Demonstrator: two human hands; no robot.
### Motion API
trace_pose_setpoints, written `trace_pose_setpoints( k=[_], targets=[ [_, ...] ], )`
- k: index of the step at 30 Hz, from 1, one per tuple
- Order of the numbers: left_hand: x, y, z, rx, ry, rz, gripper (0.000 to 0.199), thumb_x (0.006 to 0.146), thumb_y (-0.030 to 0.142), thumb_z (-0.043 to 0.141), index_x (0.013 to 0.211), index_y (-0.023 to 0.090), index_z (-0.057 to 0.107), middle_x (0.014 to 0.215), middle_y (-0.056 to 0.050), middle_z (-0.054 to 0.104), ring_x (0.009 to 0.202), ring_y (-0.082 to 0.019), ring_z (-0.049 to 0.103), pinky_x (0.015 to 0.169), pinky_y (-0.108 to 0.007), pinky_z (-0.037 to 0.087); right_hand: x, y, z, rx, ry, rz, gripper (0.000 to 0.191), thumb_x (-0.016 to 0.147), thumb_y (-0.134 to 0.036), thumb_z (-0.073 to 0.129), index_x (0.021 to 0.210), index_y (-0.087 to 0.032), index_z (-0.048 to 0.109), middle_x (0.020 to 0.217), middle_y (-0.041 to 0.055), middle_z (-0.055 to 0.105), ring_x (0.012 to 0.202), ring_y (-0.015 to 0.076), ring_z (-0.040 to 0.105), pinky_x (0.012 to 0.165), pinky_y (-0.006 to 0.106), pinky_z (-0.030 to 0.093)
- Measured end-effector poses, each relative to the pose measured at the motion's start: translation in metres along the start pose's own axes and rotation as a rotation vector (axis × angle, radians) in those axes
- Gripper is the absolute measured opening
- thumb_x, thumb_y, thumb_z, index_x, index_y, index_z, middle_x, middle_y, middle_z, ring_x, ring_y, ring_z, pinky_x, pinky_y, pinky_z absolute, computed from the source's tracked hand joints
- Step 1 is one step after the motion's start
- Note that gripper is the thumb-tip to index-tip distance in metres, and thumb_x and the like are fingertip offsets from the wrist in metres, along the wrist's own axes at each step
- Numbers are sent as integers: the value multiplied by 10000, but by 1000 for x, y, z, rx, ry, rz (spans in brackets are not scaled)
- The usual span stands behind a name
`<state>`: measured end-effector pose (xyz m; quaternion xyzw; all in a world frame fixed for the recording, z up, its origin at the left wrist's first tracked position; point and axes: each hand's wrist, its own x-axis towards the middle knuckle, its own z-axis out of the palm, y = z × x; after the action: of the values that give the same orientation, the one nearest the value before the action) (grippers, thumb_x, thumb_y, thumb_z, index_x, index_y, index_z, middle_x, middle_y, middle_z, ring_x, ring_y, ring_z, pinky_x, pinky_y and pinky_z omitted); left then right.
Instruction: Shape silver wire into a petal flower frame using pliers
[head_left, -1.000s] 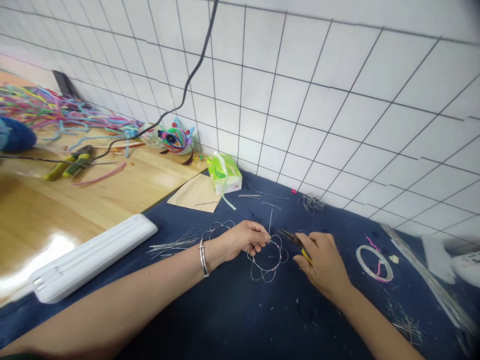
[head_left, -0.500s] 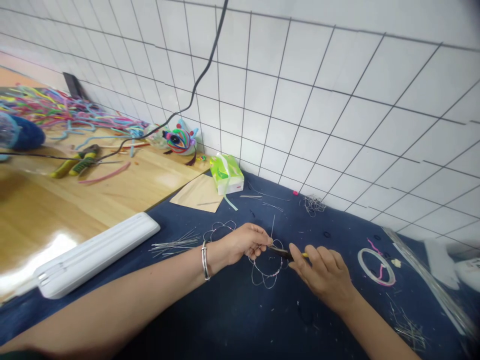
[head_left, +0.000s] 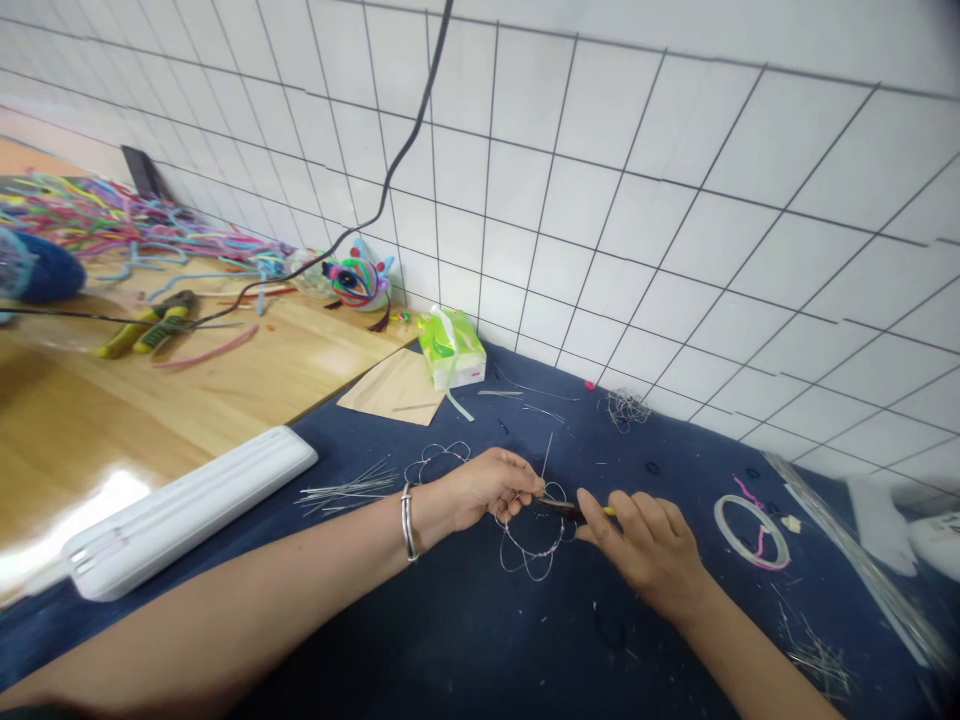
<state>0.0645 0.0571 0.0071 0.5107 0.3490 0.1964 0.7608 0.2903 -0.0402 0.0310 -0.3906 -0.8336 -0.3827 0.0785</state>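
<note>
Pinched in my left hand (head_left: 495, 488) is a wire flower frame (head_left: 534, 552), a thin ring with looped petals and small pinkish wraps along it. One straight wire end sticks up from my fingertips. My right hand (head_left: 649, 550) is closed around pliers (head_left: 561, 508) with a yellow handle; their dark jaws reach to the wire at my left fingertips. Whether the jaws are clamped on the wire is too small to tell. Behind my left wrist lies a second looped wire piece (head_left: 439, 458), partly hidden. A bundle of straight wires (head_left: 349, 487) lies left of it.
A white bar-shaped case (head_left: 195, 510) lies at the left, below wire cutters (head_left: 150, 325) on the wooden table. A green tissue pack (head_left: 451, 347) stands by the wall. Rightward are a white ring spool (head_left: 752, 532), long wires (head_left: 855, 560) and wire scraps (head_left: 817, 655). A black cable (head_left: 390, 175) hangs across.
The plier jaws have shifted very slightly at the wire by my left fingertips, and the upright wire end leans a little more to the right. Both hands keep their hold.
</note>
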Motion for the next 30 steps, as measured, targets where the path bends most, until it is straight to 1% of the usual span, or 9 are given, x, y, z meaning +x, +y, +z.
trace_pose_setpoints(
  k=[7, 19, 22, 25, 28, 30],
  targets=[
    [-1, 2, 3, -15, -9, -15, 160, 687, 274, 625, 661, 125, 573, 570, 4, 538, 409, -60, 474, 400, -186, 346, 0, -1, 0, -26, 40, -11, 396, 830, -373, 528, 1215, -282, 496, 889, 30, 614, 849, 198, 447, 759, 348, 292],
    [-2, 3, 5, 4, 23, -13, 155, 694, 276, 625, 688, 127, 582, 566, 8, 533, 428, -60, 476, 417, -183, 373, -5, -1, 5, 108, -53, 50, 430, 856, -384, 479, 1274, -309, 411, 921, 36, 608, 856, 197, 478, 747, 338, 289],
    [-2, 3, 6, 5, 37, -7, 150, 692, 270, 627, 690, 128, 578, 567, 11, 532, 432, -61, 478, 417, -179, 372, -4, -1, 5, 73, -38, 33, 415, 851, -386, 487, 1254, -301, 439, 908, 33, 610, 851, 197, 471, 751, 342, 290],
    [-3, 4, 7, -5, 36, -12, 149, 693, 268, 622, 683, 127, 573, 562, 10, 530, 426, -61, 477, 410, -177, 363, -2, -1, 2, 15, 9, 8, 410, 839, -385, 509, 1235, -286, 469, 889, 30, 613, 842, 199, 458, 748, 346, 290],
    [-4, 6, 7, -9, 37, -7, 148, 695, 262, 616, 663, 127, 565, 553, 11, 527, 422, -61, 474, 403, -174, 353, -2, 0, 1, 2, 36, 7, 419, 838, -381, 515, 1243, -292, 462, 878, 26, 614, 842, 196, 451, 749, 339, 285],
    [-5, 7, 8, -5, 43, -9, 150, 694, 261, 615, 653, 128, 561, 553, 11, 529, 419, -59, 469, 399, -174, 349, -3, 1, 2, 18, 26, 20, 424, 846, -380, 502, 1259, -311, 439, 883, 20, 613, 843, 190, 452, 749, 332, 280]
  ],
)
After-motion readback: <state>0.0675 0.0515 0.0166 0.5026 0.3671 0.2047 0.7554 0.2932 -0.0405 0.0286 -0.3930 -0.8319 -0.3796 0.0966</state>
